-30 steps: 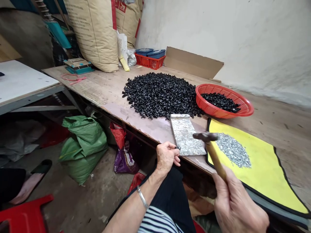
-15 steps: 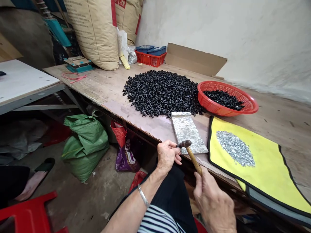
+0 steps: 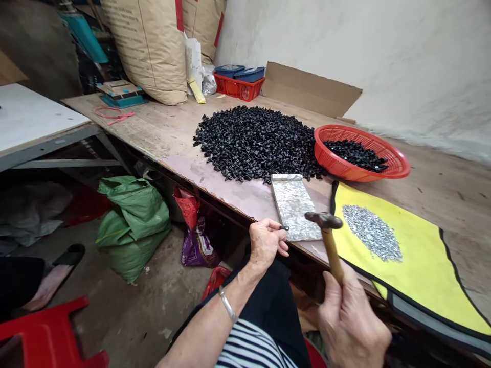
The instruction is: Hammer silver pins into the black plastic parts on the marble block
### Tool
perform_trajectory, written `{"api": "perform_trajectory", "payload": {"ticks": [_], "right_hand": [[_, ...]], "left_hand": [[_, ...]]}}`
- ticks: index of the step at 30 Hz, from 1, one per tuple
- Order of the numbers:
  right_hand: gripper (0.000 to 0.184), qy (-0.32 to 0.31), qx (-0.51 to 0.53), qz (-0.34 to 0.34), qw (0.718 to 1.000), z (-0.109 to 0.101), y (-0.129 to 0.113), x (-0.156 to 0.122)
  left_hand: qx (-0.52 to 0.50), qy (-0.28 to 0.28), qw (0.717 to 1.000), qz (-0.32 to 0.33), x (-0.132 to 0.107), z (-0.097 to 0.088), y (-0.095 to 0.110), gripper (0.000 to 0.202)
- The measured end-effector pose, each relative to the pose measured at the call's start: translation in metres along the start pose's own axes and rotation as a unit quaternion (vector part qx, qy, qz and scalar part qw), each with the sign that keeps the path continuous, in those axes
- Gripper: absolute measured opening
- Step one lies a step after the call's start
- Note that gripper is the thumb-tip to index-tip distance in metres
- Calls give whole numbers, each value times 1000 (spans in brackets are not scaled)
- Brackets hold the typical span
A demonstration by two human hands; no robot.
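My left hand (image 3: 267, 240) pinches a small black plastic part (image 3: 284, 228) at the near edge of a worn metal plate (image 3: 295, 207). A hammer (image 3: 330, 240) with a wooden handle is gripped in my right hand (image 3: 351, 317), its head raised to the right of the plate. Behind the plate lies a big heap of black plastic parts (image 3: 257, 143). On a yellow cloth (image 3: 425, 266) with black edging, to the right, rests a pile of small silvery metal pieces (image 3: 372, 232).
A red plastic basket (image 3: 401, 168) holding more black parts stands beside the heap. Large sacks (image 3: 149, 51), a red crate (image 3: 240, 89) and a cardboard strip (image 3: 310, 89) are at the back. On the floor are a green sack (image 3: 132, 225) and a red stool (image 3: 49, 332); another person's foot (image 3: 46, 286) shows at left.
My right hand has lifted the hammer off the black part and moved it to the right. My left hand keeps its pinch in nearly the same place.
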State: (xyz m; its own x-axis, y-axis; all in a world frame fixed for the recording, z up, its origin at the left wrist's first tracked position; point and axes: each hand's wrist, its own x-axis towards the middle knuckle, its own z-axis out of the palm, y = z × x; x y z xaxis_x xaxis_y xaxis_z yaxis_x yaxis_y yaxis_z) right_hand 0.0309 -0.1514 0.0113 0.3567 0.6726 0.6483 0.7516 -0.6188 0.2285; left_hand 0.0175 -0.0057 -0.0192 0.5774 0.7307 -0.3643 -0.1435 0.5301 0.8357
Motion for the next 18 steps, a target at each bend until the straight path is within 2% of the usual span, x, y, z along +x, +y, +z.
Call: {"api": "perform_trajectory", "payload": {"ticks": [3, 5, 6, 7, 8, 9, 10, 11, 12, 14, 18], "right_hand": [[31, -72, 11, 19, 997, 6, -4, -2], [30, -123, 81, 87, 985, 11, 1, 1], [31, -149, 145, 137, 968, 14, 5, 5], [33, -175, 221, 196, 939, 17, 10, 10], [35, -204, 299, 252, 898, 21, 15, 17], [37, -232, 365, 296, 852, 25, 19, 24], [38, -259, 400, 320, 819, 30, 22, 32], [37, -283, 405, 327, 805, 35, 25, 39], [35, -298, 389, 320, 811, 40, 25, 47], [27, -301, 323, 291, 849, 48, 24, 59], [20, -264, 207, 235, 912, 48, 17, 71]], "left_hand": [[-1, -4, 1000, 3, 0, 0, -1, 11], [-3, -8, 1000, 3, 0, -1, -1, 12], [-6, -10, 1000, 2, 0, -2, -1, 12], [-11, -12, 1000, 2, -1, -3, 0, 14], [-17, -14, 1000, 2, -2, -4, 0, 15], [-24, -20, 999, 4, -3, -6, 2, 18], [-32, -29, 999, 8, -5, -7, 4, 20], [-40, -41, 998, 14, -8, -9, 7, 23], [-47, -56, 997, 20, -11, -11, 11, 25], [-56, -90, 994, 32, -19, -13, 20, 26], [-46, -131, 989, 53, -37, -16, 37, 22]]}}
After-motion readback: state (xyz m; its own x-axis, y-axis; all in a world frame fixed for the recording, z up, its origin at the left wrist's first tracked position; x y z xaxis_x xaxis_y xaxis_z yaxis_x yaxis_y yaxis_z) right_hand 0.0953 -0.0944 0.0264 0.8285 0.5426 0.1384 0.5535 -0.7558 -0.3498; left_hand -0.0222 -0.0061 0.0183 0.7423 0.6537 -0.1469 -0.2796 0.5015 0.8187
